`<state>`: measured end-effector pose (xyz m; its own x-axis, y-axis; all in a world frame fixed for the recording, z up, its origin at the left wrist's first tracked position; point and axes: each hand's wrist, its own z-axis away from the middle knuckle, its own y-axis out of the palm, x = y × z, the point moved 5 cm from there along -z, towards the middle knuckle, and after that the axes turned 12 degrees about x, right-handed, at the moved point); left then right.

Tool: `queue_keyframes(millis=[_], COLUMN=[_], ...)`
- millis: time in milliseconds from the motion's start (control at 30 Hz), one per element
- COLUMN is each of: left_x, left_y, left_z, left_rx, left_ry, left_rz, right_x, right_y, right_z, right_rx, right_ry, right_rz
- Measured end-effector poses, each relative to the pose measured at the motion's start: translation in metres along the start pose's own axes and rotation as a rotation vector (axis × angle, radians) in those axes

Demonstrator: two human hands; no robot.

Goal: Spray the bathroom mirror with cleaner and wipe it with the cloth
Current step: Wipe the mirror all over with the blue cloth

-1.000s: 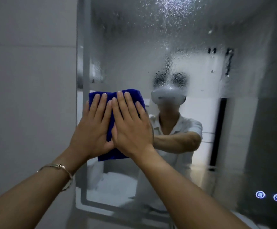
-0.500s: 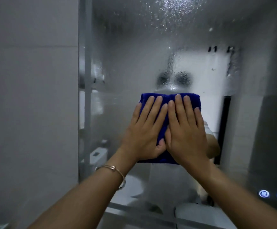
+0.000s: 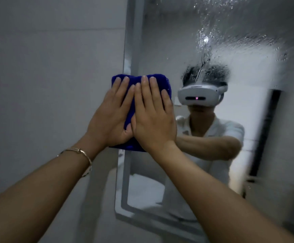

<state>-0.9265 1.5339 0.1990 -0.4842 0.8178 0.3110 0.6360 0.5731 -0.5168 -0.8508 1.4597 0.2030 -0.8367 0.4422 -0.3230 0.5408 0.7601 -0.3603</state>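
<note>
Your left hand point(image 3: 111, 118) and right hand point(image 3: 153, 120) lie flat side by side, fingers point(image 3: 144, 88) straight toward 12 o'clock, pressing the blue cloth point(image 3: 162, 81) beneath them against the mirror point(image 3: 160, 41) at its 9 o'clock edge.

Mirror point(image 3: 160, 41): flat glass, open above and to the right of both hands; the upper part is beaded with droplets.
Left limit: the mirror's edge, with the wall point(image 3: 46, 67) directly beside it; the cloth point(image 3: 161, 82) overlaps that edge.
Left hand point(image 3: 111, 120), right hand point(image 3: 153, 123): pressed flat on the cloth, side by side and touching.
Below: the glass continues to its lower border.
</note>
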Motion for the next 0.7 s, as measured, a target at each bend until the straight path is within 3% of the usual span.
queue_keyframes(millis=[167,367,467,600,700], left_x=[-0.020,-0.056,-0.046,-0.026,-0.032], left_y=[0.021,0.049,0.032,-0.015,-0.013], left_z=[0.033,0.087,0.062,-0.014,-0.020], left_rx=[0.053,0.190,0.219,0.133,0.102], left_ry=[-0.106,-0.160,-0.147,-0.194,-0.231], left_rz=[0.068,0.036,0.035,0.020,0.024], right_x=[0.005,0.018,0.003,-0.034,-0.040], right_y=[0.007,0.025,0.012,-0.021,-0.022], right_z=[0.031,0.095,0.065,-0.007,-0.006], right_rx=[0.011,0.184,0.179,0.078,0.077], right_ry=[-0.091,-0.163,-0.222,-0.158,-0.131], right_rz=[-0.037,-0.081,-0.062,-0.068,-0.075])
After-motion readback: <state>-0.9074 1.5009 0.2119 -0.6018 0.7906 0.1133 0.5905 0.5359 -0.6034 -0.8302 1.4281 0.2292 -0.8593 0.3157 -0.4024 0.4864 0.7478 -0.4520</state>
